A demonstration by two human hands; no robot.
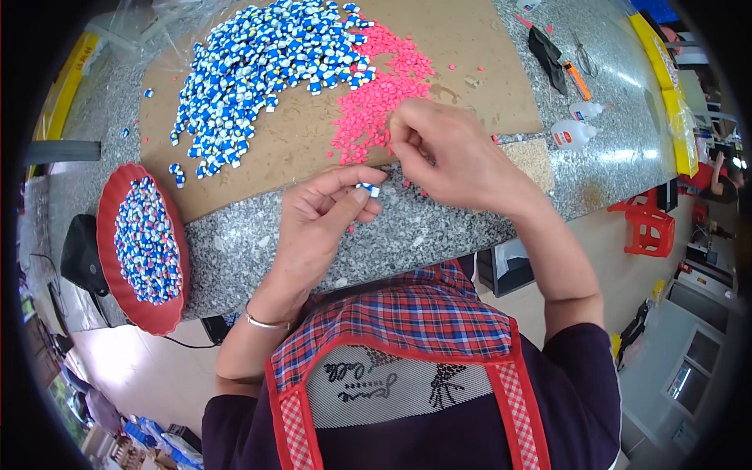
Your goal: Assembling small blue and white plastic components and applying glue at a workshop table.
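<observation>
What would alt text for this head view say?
Seen from above, the left hand pinches a small blue-and-white piece while the right hand picks at pink bits on a cardboard sheet. Blue pieces are heaped on it; a red dish of pieces sits left.

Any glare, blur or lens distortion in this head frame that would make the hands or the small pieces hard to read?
Head view: strong fisheye, the table edge bows and the corners go black. Glare on the granite top right near the glue bottles. Left hand and right hand are sharp; the blue pieces and pink pieces are evenly lit.
</observation>
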